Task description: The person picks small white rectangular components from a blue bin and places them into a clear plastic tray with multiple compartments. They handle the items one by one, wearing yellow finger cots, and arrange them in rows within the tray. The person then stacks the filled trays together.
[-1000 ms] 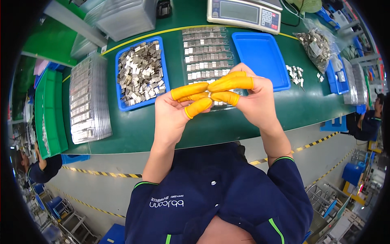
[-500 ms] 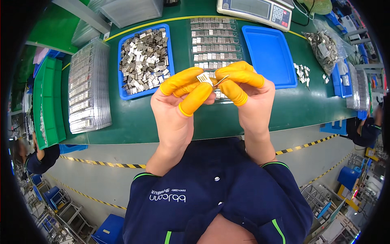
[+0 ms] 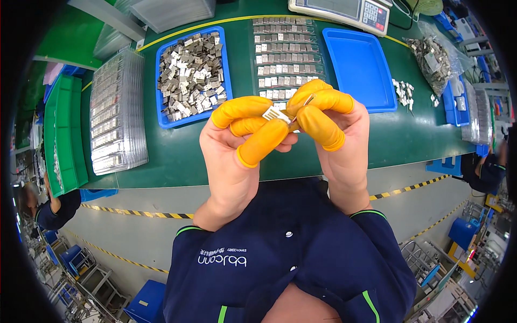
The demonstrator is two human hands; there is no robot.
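Yellow finger cots cover the thumb and some fingers of both hands. My left hand pinches a small white USB connector piece with contact strips on its face. Against its right end, my right hand is closed on a thin metal piece, whose exact kind is too small to make out. The fingertips of both hands meet and hide where the two parts join. Just beyond the hands, rows of USB plugs with metal shells sit in a clear tray, its near end partly covered by my fingers.
On the green table stand a blue tray heaped with metal shells, another blue tray, a scale and a stack of clear trays. White pieces and a plastic bag lie to the right.
Both hands have come slightly nearer to me, still pinching. The right hand has shifted a little right, and the thin metal piece now points more steeply upward.
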